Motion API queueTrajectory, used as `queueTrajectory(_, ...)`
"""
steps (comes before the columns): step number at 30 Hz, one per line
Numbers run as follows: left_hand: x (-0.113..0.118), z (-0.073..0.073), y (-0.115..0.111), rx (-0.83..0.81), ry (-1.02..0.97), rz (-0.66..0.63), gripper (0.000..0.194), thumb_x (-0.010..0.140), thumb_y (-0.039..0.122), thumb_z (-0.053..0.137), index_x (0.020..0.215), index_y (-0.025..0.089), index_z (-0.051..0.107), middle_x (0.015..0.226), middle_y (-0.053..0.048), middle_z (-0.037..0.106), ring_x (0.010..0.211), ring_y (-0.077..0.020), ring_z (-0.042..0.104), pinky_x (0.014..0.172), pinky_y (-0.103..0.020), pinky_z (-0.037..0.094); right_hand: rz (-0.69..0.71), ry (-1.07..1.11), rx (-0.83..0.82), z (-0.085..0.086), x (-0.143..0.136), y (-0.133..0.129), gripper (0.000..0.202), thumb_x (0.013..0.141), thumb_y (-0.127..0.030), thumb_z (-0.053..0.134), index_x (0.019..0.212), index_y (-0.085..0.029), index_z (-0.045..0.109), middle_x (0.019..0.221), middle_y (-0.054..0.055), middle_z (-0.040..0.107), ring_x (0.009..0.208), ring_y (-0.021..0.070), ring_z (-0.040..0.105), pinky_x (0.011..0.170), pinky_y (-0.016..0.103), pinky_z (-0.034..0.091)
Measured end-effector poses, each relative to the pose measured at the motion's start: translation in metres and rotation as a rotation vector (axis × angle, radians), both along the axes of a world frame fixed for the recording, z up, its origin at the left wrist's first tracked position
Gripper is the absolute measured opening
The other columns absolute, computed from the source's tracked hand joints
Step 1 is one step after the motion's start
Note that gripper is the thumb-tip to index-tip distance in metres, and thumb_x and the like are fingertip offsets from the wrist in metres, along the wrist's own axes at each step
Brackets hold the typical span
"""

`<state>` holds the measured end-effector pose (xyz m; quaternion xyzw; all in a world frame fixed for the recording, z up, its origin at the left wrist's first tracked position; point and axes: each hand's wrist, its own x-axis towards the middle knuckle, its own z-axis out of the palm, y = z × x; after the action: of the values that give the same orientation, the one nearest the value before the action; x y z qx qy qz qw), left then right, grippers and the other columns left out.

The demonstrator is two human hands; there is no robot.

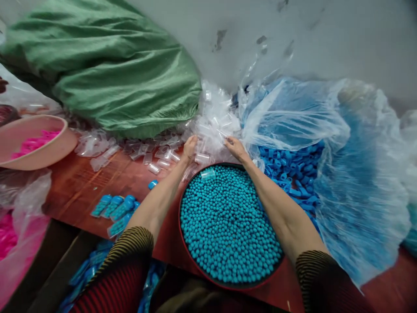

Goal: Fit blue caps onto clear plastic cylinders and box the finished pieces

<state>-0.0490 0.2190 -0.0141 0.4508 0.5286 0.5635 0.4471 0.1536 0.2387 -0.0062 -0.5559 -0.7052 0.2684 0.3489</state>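
My left hand (190, 148) reaches into a pile of small clear plastic tubes (215, 126), its fingers curled; what they hold, if anything, is hidden. My right hand (236, 148) is at the pile's right side, thumb and fingers bent together against the clear tubes; I cannot make out a single tube in them. Between my forearms stands a round red-rimmed tub (183, 230) full of small turquoise balls (228, 226). One clear tube (207, 174) lies on the balls near the far rim. Left of my left forearm are several tubes filled with turquoise balls, with blue caps (122, 208).
A large green sack (124, 69) lies at the back left. Blue plastic caps (293, 169) spill from a translucent bag (361, 187) on the right. A pink basin (35, 161) holds pink pieces on the left. More filled tubes (87, 269) lie below the red table's (71, 191) edge.
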Motion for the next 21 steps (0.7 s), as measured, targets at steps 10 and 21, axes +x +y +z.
queueTrajectory(10, 0.031, 0.026, -0.054, 0.284, 0.514, -0.284, 0.049, 0.081, 0.041, 0.056, 0.120, 0.011, 0.056, 0.107, -0.010, 0.066, 0.100, -0.0220, 0.060, 0.090, -0.034, 0.045, 0.209, -0.004, 0.293, 0.004, 0.016, -0.063, 0.039, 0.079, -0.042, 0.057, 0.109, -0.017, 0.063, 0.105, 0.009, 0.060, 0.100, 0.0232, 0.054, 0.092, 0.039, 0.042)
queueTrajectory(21, 0.051, 0.005, -0.112, 0.408, 0.903, -0.441, 0.050, 0.089, 0.042, 0.043, 0.126, 0.008, 0.045, 0.123, -0.017, 0.056, 0.115, -0.0257, 0.052, 0.099, -0.041, 0.040, 0.316, -0.362, 0.296, -0.003, 0.024, -0.118, 0.040, 0.083, -0.015, 0.041, 0.121, -0.013, 0.054, 0.112, 0.014, 0.059, 0.106, 0.0263, 0.051, 0.092, 0.042, 0.041)
